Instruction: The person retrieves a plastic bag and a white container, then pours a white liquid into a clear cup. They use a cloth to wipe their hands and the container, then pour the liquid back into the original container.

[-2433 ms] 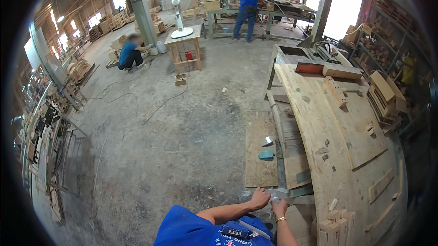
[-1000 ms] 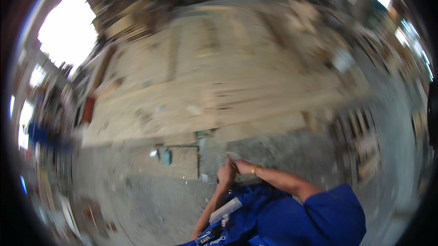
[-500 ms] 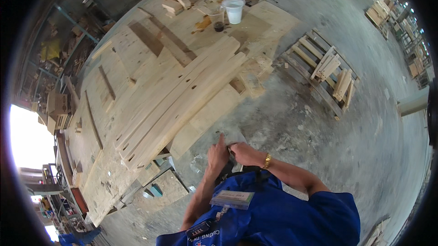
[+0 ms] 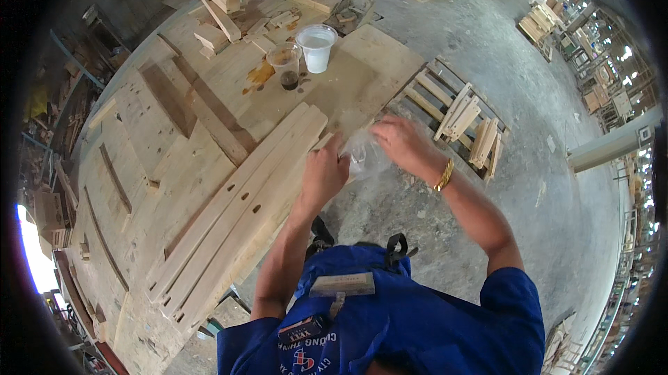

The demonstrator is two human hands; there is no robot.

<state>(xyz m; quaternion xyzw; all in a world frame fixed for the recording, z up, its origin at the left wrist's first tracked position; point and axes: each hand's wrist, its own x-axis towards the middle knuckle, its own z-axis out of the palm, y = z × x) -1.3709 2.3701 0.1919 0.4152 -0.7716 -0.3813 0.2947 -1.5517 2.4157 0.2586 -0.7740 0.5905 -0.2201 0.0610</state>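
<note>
Left hand [image 4: 325, 173]: fingers curled, thumb and forefinger pinching one side of the clear plastic [image 4: 358, 152]. Right hand [image 4: 407, 145]: fingers bent together, gripping the opposite side; exact fingertip contact unclear. The plastic hangs between the two hands, just beyond the end of the slotted boards [image 4: 243, 197]; the two-sided grip probably serves to spread it. Boards lie side by side left of and below the left hand, presumably to keep like pieces together.

Containers, both ahead of the left hand on the worktable [image 4: 372, 48]: clear cup [image 4: 284, 57], shallow dark liquid at bottom; just right of it, white-looking cup [image 4: 316, 48], apparently with pale contents, level not readable
</note>
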